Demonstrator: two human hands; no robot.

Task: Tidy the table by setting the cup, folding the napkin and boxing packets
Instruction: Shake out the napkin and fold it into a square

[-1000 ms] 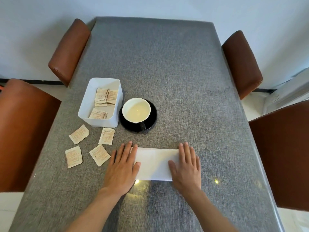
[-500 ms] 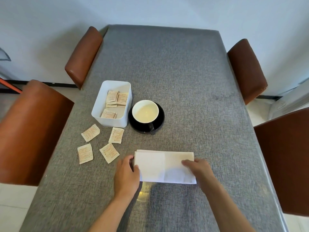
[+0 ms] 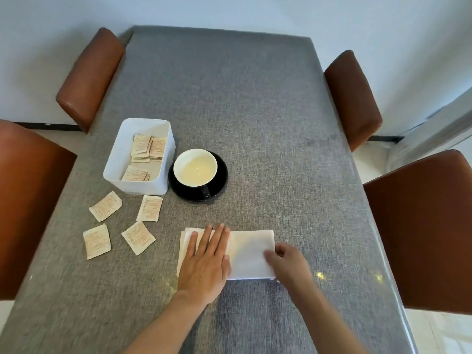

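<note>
A white folded napkin lies flat near the table's front. My left hand rests flat on its left part, fingers spread. My right hand pinches the napkin's right edge with curled fingers. Behind it a cup with a white inside stands on a black saucer. To the cup's left a white box holds several tan packets. Several more packets lie loose on the cloth, among them a packet near the box and a packet at the far left.
The grey cloth-covered table is ringed by brown chairs: a chair at the left front, another at the left back, one at the right back, one at the right front.
My left hand has moved from the napkin's left edge onto it and flattened. My right hand has slid to the right edge and curled on it. The napkin looks shorter.
</note>
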